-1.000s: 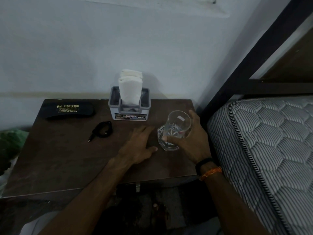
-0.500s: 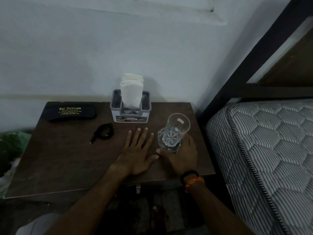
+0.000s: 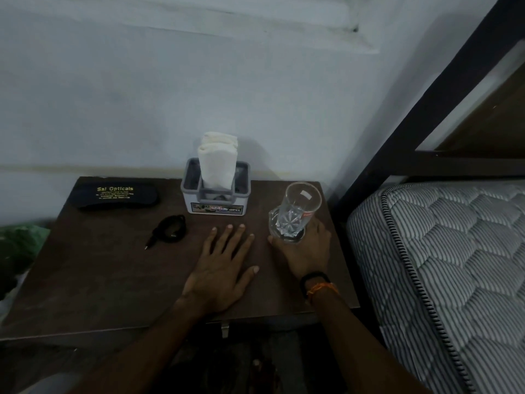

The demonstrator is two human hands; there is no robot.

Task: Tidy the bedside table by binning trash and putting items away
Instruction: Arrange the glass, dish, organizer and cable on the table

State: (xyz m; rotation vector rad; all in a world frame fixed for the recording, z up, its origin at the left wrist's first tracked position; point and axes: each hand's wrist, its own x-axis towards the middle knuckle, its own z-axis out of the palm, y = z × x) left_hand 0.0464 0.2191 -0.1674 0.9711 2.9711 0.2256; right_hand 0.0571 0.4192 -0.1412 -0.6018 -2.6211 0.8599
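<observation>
A dark wooden bedside table point(image 3: 99, 280) stands against the wall. On its right part stands a clear drinking glass point(image 3: 297, 213), upright. My right hand point(image 3: 305, 251) grips the glass around its base from the near side. My left hand point(image 3: 224, 265) lies flat on the tabletop, fingers spread, just left of the glass. A black spectacle case point(image 3: 118, 193) with gold lettering lies at the back left. A small black coiled cable point(image 3: 170, 230) sits in front of it. A grey tissue holder point(image 3: 216, 194) with white tissues stands at the back middle.
A mattress point(image 3: 454, 265) with a striped, quilted cover lies close on the right, under a dark bed frame point(image 3: 426, 109). Something green point(image 3: 20, 245) lies on the floor left of the table. A pale wall rises behind the table.
The glass went from tilted to upright on the table. My right hand slid down from its side to its base. My left hand flattened with fingers spread.
</observation>
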